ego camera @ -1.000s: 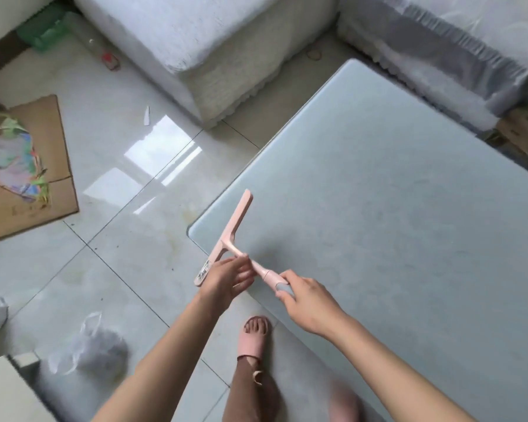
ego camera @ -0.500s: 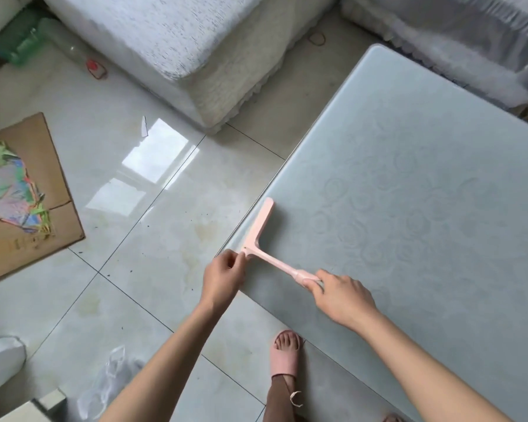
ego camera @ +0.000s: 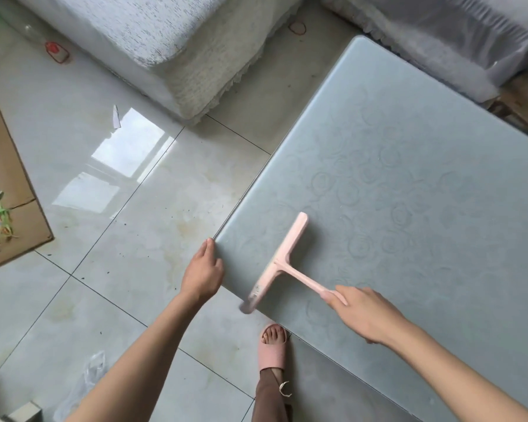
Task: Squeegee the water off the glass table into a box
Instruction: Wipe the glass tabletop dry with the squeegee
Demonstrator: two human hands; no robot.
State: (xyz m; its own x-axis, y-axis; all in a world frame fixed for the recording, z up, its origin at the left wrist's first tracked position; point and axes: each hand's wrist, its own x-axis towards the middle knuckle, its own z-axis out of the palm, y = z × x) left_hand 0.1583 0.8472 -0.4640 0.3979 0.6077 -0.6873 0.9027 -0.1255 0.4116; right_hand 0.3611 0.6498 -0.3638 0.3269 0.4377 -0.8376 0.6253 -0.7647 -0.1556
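A pink T-shaped squeegee (ego camera: pixel 282 260) lies blade-down on the frosted glass table (ego camera: pixel 409 193), near the table's left corner, its lower blade end blurred past the front edge. My right hand (ego camera: pixel 366 312) grips the end of its handle. My left hand (ego camera: pixel 203 269) rests with its fingers against the table's corner edge, holding nothing. At the left frame edge a flattened brown cardboard box (ego camera: pixel 3 190) lies on the floor with colourful paper scraps on it.
Glossy floor tiles (ego camera: pixel 128 226) spread left of the table. A covered sofa (ego camera: pixel 153 41) stands behind, another covered seat (ego camera: pixel 454 35) at the back right. A clear plastic bag (ego camera: pixel 87 376) lies near my left arm. My foot in a pink slipper (ego camera: pixel 273 348) stands at the table's front edge.
My left hand has let go of the squeegee and moved to the table's corner edge. My right hand has carried the squeegee rightward, further onto the glass.
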